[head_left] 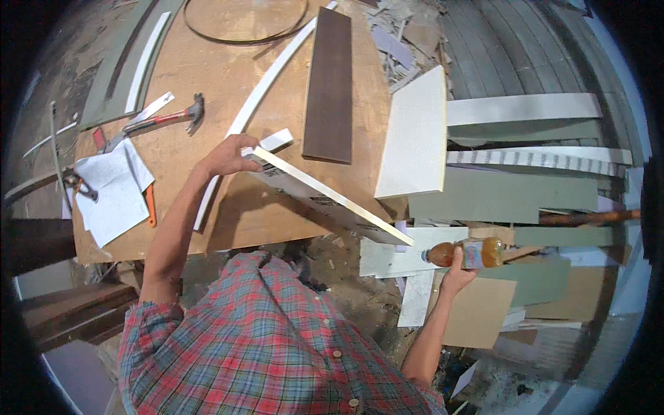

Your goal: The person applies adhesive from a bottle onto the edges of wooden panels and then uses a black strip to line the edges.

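Observation:
My left hand [229, 156] is closed on the upper left end of a narrow board [325, 198]. The board is tilted, with a pale cream edge and dark printing on its whitish face; its far end reaches past the table edge. Out to the right, my right hand [456, 278] grips a clear plastic bottle [492, 252] of amber liquid. The bottle lies nearly level, its neck pointing left toward the board's lower end. A small white block [279, 140] sits on the table just beyond my left hand.
The wooden table [187, 159] bears a dark brown board [328, 90], a long white strip [263, 83], a hammer [169, 117], white papers [111, 187] and an orange-handled tool [150, 204]. A white panel [415, 135] stands at its right edge. Stacked panels [498, 196] and offcuts lie further right.

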`<state>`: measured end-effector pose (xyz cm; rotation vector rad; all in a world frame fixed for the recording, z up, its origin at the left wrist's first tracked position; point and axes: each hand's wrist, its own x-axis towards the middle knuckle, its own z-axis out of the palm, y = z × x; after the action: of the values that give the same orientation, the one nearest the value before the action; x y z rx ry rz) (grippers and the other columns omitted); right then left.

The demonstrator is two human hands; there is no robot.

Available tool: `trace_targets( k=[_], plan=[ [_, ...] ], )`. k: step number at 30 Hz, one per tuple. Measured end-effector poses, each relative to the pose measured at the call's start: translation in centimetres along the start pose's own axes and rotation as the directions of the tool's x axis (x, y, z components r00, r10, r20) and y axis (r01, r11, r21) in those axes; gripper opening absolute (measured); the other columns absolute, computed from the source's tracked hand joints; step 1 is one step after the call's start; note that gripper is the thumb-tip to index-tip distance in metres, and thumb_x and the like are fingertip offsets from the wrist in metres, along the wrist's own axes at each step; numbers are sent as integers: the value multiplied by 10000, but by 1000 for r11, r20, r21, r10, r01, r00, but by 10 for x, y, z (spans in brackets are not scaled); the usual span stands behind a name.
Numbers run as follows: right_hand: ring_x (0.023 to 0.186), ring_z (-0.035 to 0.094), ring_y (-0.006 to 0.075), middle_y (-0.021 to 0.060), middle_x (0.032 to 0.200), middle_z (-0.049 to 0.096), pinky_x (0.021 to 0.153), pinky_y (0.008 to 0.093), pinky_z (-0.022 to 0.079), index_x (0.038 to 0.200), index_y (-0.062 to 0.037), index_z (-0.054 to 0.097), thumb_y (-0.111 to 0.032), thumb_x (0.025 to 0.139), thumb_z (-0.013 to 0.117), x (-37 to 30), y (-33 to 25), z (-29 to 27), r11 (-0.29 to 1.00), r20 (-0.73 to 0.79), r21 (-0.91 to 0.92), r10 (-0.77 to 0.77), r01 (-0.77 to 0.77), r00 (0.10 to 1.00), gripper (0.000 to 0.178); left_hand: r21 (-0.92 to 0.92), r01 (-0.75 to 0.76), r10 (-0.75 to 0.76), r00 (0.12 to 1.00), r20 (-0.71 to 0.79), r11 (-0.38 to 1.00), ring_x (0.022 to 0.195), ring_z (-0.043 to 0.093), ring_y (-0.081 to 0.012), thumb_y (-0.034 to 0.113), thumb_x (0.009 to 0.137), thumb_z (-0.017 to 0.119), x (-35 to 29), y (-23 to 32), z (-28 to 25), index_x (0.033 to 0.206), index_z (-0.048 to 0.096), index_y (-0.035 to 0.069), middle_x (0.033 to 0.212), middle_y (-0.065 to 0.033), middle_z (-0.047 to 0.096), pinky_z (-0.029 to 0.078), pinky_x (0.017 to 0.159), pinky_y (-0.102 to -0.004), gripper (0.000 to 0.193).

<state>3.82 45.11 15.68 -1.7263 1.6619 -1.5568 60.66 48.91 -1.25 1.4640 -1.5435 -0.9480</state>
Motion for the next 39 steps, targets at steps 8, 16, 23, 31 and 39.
trace_targets(
  k=[8, 16, 23, 31, 39],
  plan=[
    [1108, 592, 216, 128, 1208, 597, 952, 353, 490, 1262, 17, 512, 29, 784, 747, -40, -48, 141, 926, 412, 362, -58, -104, 909, 533, -35, 13, -12, 999, 42, 999, 959, 610, -218, 188, 660, 852, 0, 9, -2, 992, 694, 55, 949, -89, 679, 444, 891, -348, 391],
    [1078, 612, 206, 134, 1199, 601, 932, 334, 514, 1182, 48, 555, -3, 778, 782, -53, -86, 200, 935, 571, 330, -88, -130, 816, 466, -24, -4, 4, 1000, 4, 1000, 950, 611, -253, 208, 644, 857, -4, 13, 0, 933, 689, 54, 938, -100, 664, 445, 882, -361, 368],
    [1163, 580, 235, 188, 1249, 599, 1007, 373, 464, 1280, 50, 485, 36, 801, 727, -49, -78, 180, 943, 557, 315, -89, -110, 826, 537, -6, -7, 7, 1000, -4, 1000, 917, 616, -243, 197, 668, 835, -4, 7, 3, 894, 668, 51, 891, -113, 669, 461, 839, -362, 317],
    [1075, 596, 213, 132, 1211, 574, 950, 349, 488, 1310, 14, 424, 12, 815, 731, -12, -16, 96, 980, 314, 194, -18, -45, 949, 582, -12, 27, -27, 1000, 7, 1000, 990, 599, -237, 199, 644, 836, -3, 12, 0, 958, 685, 41, 967, -102, 668, 435, 919, -353, 382],
    [1095, 585, 208, 137, 1225, 558, 946, 350, 487, 1290, 9, 431, 18, 816, 726, -22, -19, 98, 972, 313, 233, -87, 12, 946, 559, 41, -19, 20, 999, -38, 999, 1013, 601, -274, 230, 647, 840, -4, 3, 3, 991, 675, 54, 1015, -125, 660, 445, 922, -369, 419]
  ],
)
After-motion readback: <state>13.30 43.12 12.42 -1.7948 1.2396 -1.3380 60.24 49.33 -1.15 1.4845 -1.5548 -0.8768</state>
